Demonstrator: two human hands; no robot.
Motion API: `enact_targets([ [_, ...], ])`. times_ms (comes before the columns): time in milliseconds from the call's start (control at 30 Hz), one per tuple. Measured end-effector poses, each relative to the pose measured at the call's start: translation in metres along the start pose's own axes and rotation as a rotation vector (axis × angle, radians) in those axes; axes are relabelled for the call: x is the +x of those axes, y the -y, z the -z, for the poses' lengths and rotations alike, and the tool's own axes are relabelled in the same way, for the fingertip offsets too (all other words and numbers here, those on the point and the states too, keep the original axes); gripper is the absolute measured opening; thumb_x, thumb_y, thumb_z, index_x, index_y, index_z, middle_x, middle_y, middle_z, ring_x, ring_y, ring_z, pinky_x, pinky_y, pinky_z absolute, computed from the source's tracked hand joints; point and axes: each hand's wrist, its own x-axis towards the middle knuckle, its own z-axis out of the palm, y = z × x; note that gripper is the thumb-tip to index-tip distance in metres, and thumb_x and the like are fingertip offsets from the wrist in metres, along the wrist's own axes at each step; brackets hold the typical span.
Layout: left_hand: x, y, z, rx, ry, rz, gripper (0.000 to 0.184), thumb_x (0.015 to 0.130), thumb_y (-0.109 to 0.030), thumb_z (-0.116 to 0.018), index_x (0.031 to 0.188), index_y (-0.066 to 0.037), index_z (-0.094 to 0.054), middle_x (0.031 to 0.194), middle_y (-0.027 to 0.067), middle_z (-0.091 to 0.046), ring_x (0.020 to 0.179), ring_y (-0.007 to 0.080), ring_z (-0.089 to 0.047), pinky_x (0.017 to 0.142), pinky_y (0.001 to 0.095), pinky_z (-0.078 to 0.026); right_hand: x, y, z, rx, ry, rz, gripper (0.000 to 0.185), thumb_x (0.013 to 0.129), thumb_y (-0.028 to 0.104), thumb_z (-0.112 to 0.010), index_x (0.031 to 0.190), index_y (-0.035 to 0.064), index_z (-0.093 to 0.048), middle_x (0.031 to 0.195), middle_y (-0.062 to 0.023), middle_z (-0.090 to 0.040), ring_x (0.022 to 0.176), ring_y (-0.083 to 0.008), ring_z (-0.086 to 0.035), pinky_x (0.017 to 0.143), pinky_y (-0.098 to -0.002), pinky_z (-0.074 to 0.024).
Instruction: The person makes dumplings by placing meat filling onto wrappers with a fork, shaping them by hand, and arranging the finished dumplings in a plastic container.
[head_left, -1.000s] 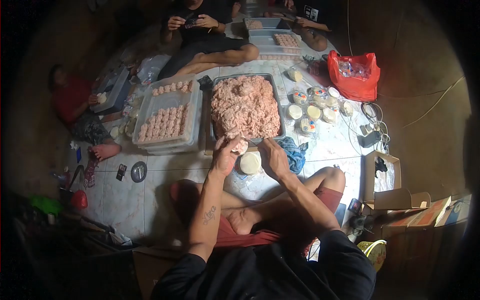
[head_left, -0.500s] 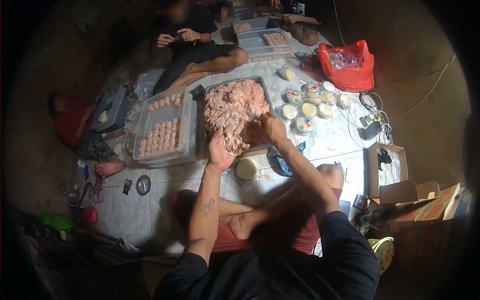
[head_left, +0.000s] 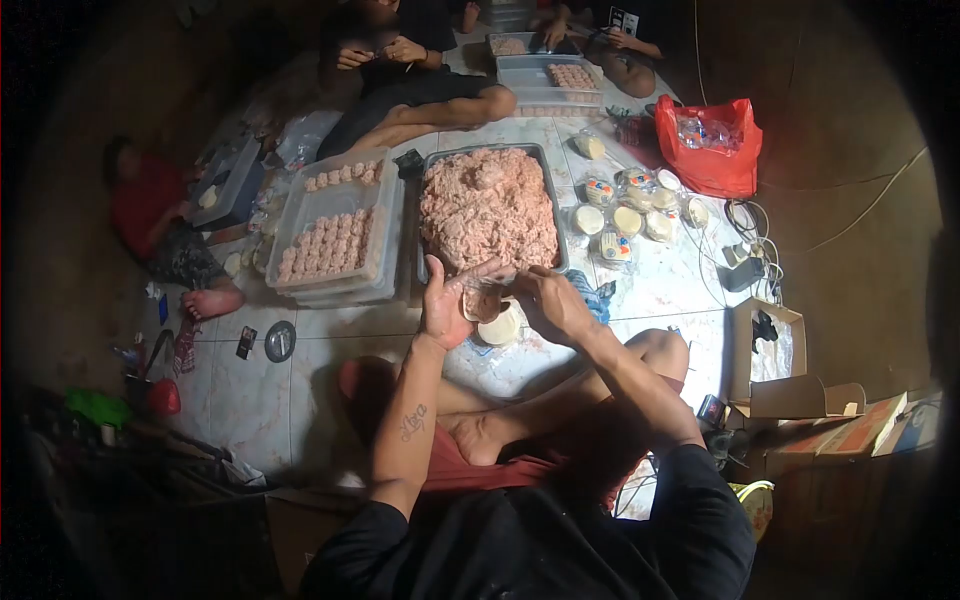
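Note:
My left hand (head_left: 446, 310) is palm up, its fingers stretched under a round dumpling wrapper (head_left: 482, 304) with some pinkish meat on it. Close by on the right, my right hand (head_left: 556, 308) has its fingers pinched together at the wrapper's edge; whatever they hold is hidden. Just beyond both hands lies a large heap of minced meat (head_left: 488, 205) in a rectangular tray (head_left: 552, 168). Below my hands, a pale stack of round wrappers (head_left: 503, 328) rests on the tiled floor.
Left of the meat stands a clear plastic box (head_left: 285, 245) with rows of filled dumplings (head_left: 328, 246). Several wrapper packs (head_left: 615, 247) lie to the right, near a red plastic bag (head_left: 708, 150), cables (head_left: 765, 245) and an open cardboard box (head_left: 790, 395). Other people sit behind and at left.
Both hands have drawn back from the meat toward my body and come closer together. My right hand has left the tray and is now at the wrapper. The view has shifted slightly.

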Motion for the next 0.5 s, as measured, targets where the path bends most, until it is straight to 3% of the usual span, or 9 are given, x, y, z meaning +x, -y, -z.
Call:
enact_targets([
  [100,-0.010,-0.004,0.005,-0.177,-0.100,-0.062,0.109,0.088,-0.085,-0.022,0.145,0.006,-0.042,0.143,0.0246,-0.051,0.129,0.0351,-0.051,0.111,0.0528,-0.039,-0.003,0.002,-0.002,-0.102,0.057,-0.046,0.019,0.089,0.004,-0.059,0.104,0.0014,-0.070,0.096,-0.0201,-0.066,0.090,-0.0408,-0.065,0.078,-0.0439,-0.0527],
  [167,-0.019,-0.006,0.007,-0.236,-0.071,-0.077,0.106,0.089,-0.083,-0.025,0.146,0.006,-0.039,0.146,0.0255,-0.047,0.132,0.0370,-0.049,0.111,0.0517,-0.039,-0.006,0.017,0.002,0.014,-0.008,0.026,0.020,0.086,0.003,-0.060,0.104,0.0014,-0.069,0.092,-0.0199,-0.065,0.090,-0.0411,-0.065,0.078,-0.0449,-0.0530],
  [233,-0.025,-0.004,0.009,-0.302,-0.039,-0.054,0.104,0.090,-0.081,-0.029,0.148,0.006,-0.036,0.148,0.0261,-0.044,0.133,0.0378,-0.048,0.111,0.0508,-0.040,-0.015,0.018,-0.007,-0.077,0.059,0.014,0.020,0.085,0.002,-0.061,0.104,0.0007,-0.068,0.091,-0.0206,-0.064,0.090,-0.0400,-0.064,0.076,-0.0460,-0.0523],
  [300,-0.030,-0.005,0.015,-0.313,-0.110,-0.121,0.101,0.092,-0.079,-0.031,0.148,0.005,-0.035,0.146,0.0268,-0.046,0.131,0.0385,-0.050,0.110,0.0503,-0.042,-0.009,0.010,-0.010,-0.160,0.104,0.063,0.033,0.086,0.006,-0.057,0.117,0.0050,-0.067,0.104,-0.0159,-0.066,0.091,-0.0401,-0.065,0.079,-0.0466,-0.0544],
  [367,-0.043,0.000,0.020,-0.357,-0.200,-0.126,0.099,0.093,-0.078,-0.030,0.149,0.003,-0.035,0.137,0.0265,-0.055,0.124,0.0385,-0.055,0.106,0.0499,-0.045,-0.008,0.025,-0.005,-0.072,0.043,0.133,0.024,0.086,0.003,-0.060,0.108,0.0015,-0.068,0.095,-0.0186,-0.066,0.085,-0.0396,-0.065,0.076,-0.0441,-0.0536],
  [400,-0.044,0.002,0.024,-0.345,-0.198,-0.078,0.096,0.090,-0.081,-0.033,0.153,-0.008,-0.033,0.126,0.0266,-0.062,0.093,0.0325,-0.068,0.088,0.0471,-0.056,-0.007,0.030,-0.005,0.018,-0.057,0.020,0.017,0.087,0.001,-0.060,0.103,-0.0003,-0.066,0.090,-0.0203,-0.066,0.083,-0.0386,-0.065,0.074,-0.0424,-0.0527],
  [433,-0.050,0.006,0.026,-0.356,-0.203,-0.077,0.096,0.090,-0.081,-0.033,0.153,-0.008,-0.033,0.126,0.0266,-0.062,0.093,0.0325,-0.068,0.088,0.0471,-0.056,-0.008,0.033,-0.006,0.107,-0.157,-0.099,0.011,0.088,0.000,-0.060,0.098,-0.0021,-0.064,0.086,-0.0219,-0.065,0.080,-0.0376,-0.065,0.072,-0.0406,-0.0517],
  [500,-0.056,0.007,0.023,-0.343,-0.163,0.009,0.091,0.089,-0.081,-0.031,0.155,-0.017,-0.033,0.113,0.0243,-0.067,0.079,0.0279,-0.068,0.076,0.0427,-0.059,-0.004,0.029,-0.017,0.106,-0.219,-0.165,0.002,0.090,-0.002,-0.059,0.091,-0.0038,-0.060,0.083,-0.0240,-0.063,0.077,-0.0361,-0.064,0.070,-0.0393,-0.0495],
])
